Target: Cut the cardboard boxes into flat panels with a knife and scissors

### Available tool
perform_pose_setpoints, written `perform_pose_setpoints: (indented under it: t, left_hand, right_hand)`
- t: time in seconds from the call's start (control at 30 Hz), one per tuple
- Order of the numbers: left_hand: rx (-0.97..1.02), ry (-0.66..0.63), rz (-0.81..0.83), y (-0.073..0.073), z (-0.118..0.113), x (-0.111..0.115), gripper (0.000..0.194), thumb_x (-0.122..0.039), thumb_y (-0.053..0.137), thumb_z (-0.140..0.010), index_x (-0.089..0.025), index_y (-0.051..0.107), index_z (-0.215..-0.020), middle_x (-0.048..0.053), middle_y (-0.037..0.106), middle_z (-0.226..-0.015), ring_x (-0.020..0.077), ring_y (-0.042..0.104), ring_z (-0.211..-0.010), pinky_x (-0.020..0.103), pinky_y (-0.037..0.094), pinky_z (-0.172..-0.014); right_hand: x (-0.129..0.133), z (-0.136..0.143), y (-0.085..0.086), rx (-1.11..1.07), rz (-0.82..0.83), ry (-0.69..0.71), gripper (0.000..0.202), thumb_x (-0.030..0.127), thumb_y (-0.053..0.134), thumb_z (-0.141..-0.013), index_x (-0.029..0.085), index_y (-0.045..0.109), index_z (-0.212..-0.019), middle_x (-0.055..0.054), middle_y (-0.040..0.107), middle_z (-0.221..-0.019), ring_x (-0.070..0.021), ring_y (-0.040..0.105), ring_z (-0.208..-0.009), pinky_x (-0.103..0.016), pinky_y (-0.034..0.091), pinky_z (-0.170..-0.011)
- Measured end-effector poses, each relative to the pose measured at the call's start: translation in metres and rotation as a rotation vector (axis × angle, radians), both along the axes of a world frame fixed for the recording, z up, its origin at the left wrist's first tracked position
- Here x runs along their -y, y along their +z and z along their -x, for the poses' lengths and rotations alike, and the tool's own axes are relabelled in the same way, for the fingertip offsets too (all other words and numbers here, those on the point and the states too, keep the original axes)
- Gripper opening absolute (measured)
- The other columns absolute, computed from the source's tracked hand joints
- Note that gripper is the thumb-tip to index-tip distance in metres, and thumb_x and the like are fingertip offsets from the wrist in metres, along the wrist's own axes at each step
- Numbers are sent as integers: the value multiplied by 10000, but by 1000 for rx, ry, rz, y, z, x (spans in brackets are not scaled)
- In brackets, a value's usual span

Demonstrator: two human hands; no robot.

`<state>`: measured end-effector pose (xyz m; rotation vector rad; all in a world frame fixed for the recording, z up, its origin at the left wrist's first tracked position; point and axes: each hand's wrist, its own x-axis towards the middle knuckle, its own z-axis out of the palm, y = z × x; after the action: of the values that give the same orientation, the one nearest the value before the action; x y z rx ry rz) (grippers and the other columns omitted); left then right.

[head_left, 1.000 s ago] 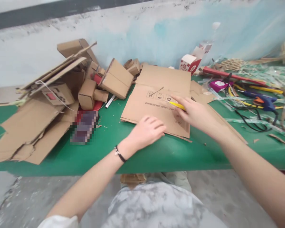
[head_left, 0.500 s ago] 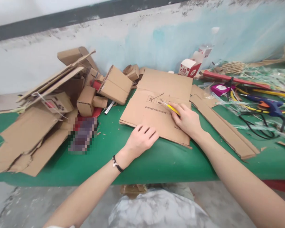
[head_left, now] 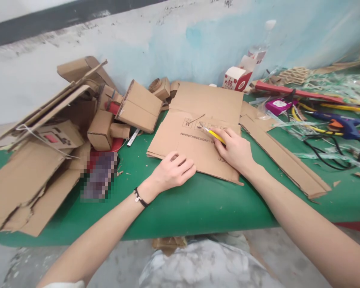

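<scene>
A folded brown cardboard sheet with printed marks lies on the green tabletop in front of me, its back flap spread toward the wall. My left hand is at its near edge, fingers curled over the edge and the thumb hidden. My right hand rests on the right side of the sheet, closed around a yellow utility knife. The knife's blade end points to the far left, just above or on the printed symbols; whether it touches the cardboard I cannot tell.
Cardboard pieces and small cardboard boxes are piled on the left, beside a blurred-out phone-like object. To the right lie a long cardboard strip, a blue glue gun and plastic scraps. A red-and-white carton stands behind.
The view has shifted slightly, moving the left-hand pile further left in the picture. Both hands keep nearly the same place on the cardboard, and the knife remains in my right hand.
</scene>
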<state>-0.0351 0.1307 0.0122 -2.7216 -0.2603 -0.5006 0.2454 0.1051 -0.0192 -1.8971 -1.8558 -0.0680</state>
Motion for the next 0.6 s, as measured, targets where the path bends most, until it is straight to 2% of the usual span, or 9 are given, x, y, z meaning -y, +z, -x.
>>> perform_pose_setpoints:
  t: [0.1, 0.17, 0.23, 0.4, 0.6]
  left_hand:
    - [51, 37, 109, -6, 1, -3, 142, -189, 569, -1064, -267, 681, -1105, 35, 813, -1050, 202, 738, -913, 393, 525, -812]
    - [160, 113, 233, -10, -1, -3, 114, -210, 590, -1041, -263, 674, -1096, 51, 808, -1053, 202, 751, -900, 363, 531, -751]
    - [289, 204, 331, -13, -2, -2, 124, -187, 578, -1018, -245, 657, -1093, 74, 795, -1054, 205, 758, -907, 345, 553, -763]
    - [422, 323, 451, -12, 2, 3, 140, -130, 532, -994, -225, 568, -1089, 55, 725, -977, 172, 719, -824, 301, 581, -755]
    - [415, 491, 470, -15, 5, 15, 247, -78, 646, -850, -256, 516, -961, 60, 714, -984, 272, 705, -960, 440, 548, -890]
  right_hand:
    - [0, 1, 0, 1, 20, -3, 522, 412, 414, -1078, 282, 624, -1538, -123, 734, -1214, -275, 688, -943, -325, 308, -565]
    - [-1, 1, 0, 5, 37, -7, 525, 405, 412, -1077, 282, 617, -1544, -123, 732, -1245, -277, 685, -957, -327, 308, -566]
    - [-1, 1, 1, 9, 51, -7, 527, 404, 410, -1078, 281, 611, -1550, -121, 730, -1259, -276, 683, -962, -326, 304, -561]
    - [-2, 1, 1, 14, 56, -4, 520, 409, 401, -1090, 280, 616, -1545, -119, 730, -1238, -270, 677, -972, -323, 289, -554]
    - [-2, 2, 1, 16, 56, -6, 528, 424, 394, -1089, 295, 613, -1551, -113, 728, -1230, -266, 668, -950, -322, 280, -551]
